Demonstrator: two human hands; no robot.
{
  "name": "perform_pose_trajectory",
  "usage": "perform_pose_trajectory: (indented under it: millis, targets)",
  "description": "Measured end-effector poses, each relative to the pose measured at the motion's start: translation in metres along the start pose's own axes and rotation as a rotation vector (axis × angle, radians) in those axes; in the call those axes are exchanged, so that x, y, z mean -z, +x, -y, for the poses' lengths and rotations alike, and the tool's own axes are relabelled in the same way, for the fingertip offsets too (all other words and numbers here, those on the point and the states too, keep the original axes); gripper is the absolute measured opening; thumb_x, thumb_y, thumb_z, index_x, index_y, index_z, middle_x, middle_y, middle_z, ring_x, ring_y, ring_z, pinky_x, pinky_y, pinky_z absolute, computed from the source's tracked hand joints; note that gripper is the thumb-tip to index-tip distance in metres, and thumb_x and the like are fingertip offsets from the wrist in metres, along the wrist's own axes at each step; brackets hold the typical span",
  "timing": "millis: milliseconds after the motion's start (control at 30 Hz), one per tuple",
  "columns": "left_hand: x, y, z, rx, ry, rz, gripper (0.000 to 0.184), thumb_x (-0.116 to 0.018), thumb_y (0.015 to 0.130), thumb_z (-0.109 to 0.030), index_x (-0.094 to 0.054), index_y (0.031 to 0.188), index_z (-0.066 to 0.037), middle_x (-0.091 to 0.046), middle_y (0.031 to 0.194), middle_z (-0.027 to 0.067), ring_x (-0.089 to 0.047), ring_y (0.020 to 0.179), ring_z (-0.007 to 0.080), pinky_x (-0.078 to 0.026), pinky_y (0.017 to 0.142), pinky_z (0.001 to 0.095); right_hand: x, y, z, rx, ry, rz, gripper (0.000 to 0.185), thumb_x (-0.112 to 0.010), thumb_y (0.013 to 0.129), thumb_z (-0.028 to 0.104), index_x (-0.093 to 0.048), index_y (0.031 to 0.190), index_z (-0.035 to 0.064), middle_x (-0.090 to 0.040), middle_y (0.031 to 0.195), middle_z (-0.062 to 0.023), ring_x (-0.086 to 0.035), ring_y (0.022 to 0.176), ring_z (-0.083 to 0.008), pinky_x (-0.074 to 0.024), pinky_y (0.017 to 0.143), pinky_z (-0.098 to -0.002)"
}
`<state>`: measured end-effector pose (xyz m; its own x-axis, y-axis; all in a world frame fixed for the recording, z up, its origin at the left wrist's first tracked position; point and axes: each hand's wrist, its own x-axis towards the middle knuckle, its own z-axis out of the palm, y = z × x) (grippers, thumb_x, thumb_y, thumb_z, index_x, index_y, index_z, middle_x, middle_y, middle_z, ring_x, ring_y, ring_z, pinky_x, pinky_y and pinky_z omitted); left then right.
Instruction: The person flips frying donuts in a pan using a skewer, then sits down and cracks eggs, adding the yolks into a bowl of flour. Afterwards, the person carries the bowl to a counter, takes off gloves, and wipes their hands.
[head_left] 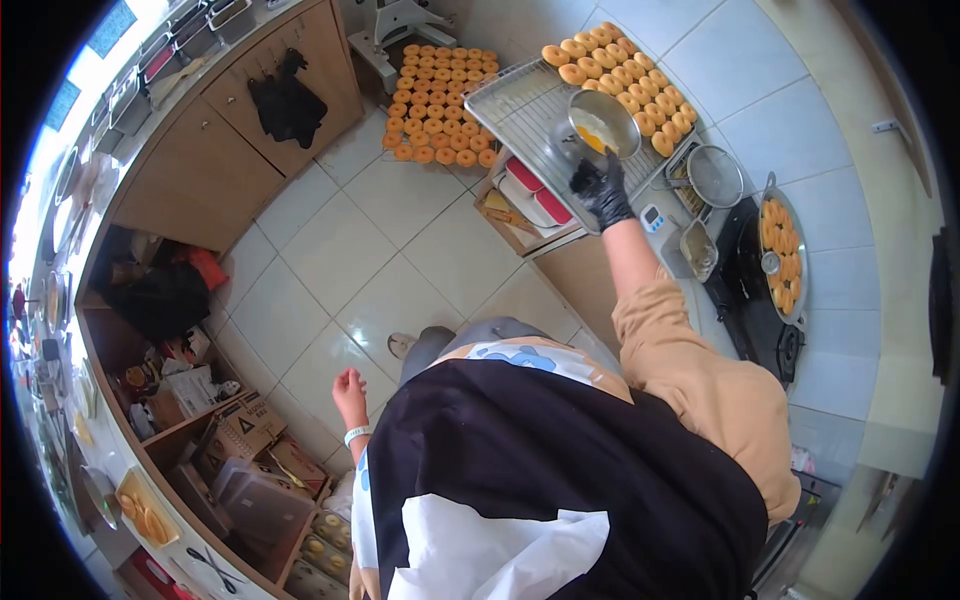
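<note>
My right hand [603, 192], in a black glove, is at the near rim of a round metal bowl [627, 125]; its fingers appear to grip that rim. Inside the bowl lie a yellow mass and something whitish. The bowl is over a wire rack [525, 98] on the counter. My left hand [350, 395] is bare, with a pale band at the wrist. It hangs over the floor at my left side, holding nothing, its fingers loosely bent and slightly apart.
Ring-shaped pieces fill a rack [440, 105] at the back and more lie on the counter [640, 85]. A strainer [715, 176], a timer [652, 218] and a pan of rings [780, 250] on the stove are at right. Open shelves [160, 445] stand at left.
</note>
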<state>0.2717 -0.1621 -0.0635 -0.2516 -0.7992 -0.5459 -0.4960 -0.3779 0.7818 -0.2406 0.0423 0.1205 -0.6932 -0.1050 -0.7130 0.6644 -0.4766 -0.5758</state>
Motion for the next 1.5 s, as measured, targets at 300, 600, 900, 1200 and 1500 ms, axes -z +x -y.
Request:
perform_pose_trajectory:
  millis: [300, 600, 900, 1200, 1500]
  targets:
    - [-0.036, 0.013, -0.218, -0.654, -0.027, 0.367, 0.023, -0.068, 0.08, -0.021, -0.06, 0.093, -0.003, -0.06, 0.081, 0.0066, -0.055, 0.07, 0.0135, -0.045, 0.06, 0.0267, -0.143, -0.016, -0.348, 0.003, -0.496, 0.241, 0.022, -0.054, 0.084, 0.024, -0.058, 0.098, 0.0071, -0.061, 0.089, -0.0089, -0.057, 0.064, -0.0198, -0.0482, 0.056, -0.0333]
    - [0.032, 0.139, -0.207, -0.64, 0.485, -0.102, 0.011, -0.057, 0.08, -0.011, -0.054, 0.082, 0.0, -0.057, 0.082, 0.0159, -0.057, 0.069, 0.0313, -0.048, 0.062, 0.038, -0.212, -0.006, -0.528, -0.699, -0.831, 0.429, 0.019, -0.048, 0.088, 0.019, -0.058, 0.096, 0.0042, -0.062, 0.092, -0.0122, -0.062, 0.073, -0.0233, -0.0539, 0.065, -0.0365]
    - [0.123, 0.272, -0.236, -0.278, 0.211, -0.336, 0.014, -0.06, 0.075, -0.013, -0.056, 0.076, 0.001, -0.06, 0.072, 0.0181, -0.059, 0.069, 0.0338, -0.048, 0.064, 0.0402, -0.333, -0.006, -0.603, -1.119, -1.043, 0.629, 0.02, -0.042, 0.092, 0.013, -0.057, 0.095, -0.0001, -0.062, 0.095, -0.0158, -0.064, 0.081, -0.0254, -0.056, 0.073, -0.0349]
    - [0.226, 0.357, -0.273, -0.277, -0.004, -0.612, 0.014, -0.059, 0.077, -0.013, -0.053, 0.081, -0.001, -0.06, 0.072, 0.0178, -0.059, 0.071, 0.0348, -0.048, 0.064, 0.0416, -0.472, -0.032, -0.693, -0.83, -1.228, 1.151, 0.023, -0.044, 0.091, 0.01, -0.052, 0.111, 0.0005, -0.06, 0.1, -0.011, -0.059, 0.089, -0.0177, -0.0496, 0.082, -0.0265]
    - [0.364, 0.459, -0.244, -0.236, 0.009, -0.584, 0.014, -0.058, 0.078, -0.012, -0.051, 0.081, -0.001, -0.061, 0.076, 0.0208, -0.059, 0.075, 0.0389, -0.047, 0.065, 0.0452, -0.556, -0.124, -0.79, -0.954, -0.985, 0.874, 0.025, -0.047, 0.09, 0.01, -0.054, 0.109, -0.0049, -0.058, 0.107, -0.0136, -0.057, 0.098, -0.0216, -0.0467, 0.089, -0.0306]
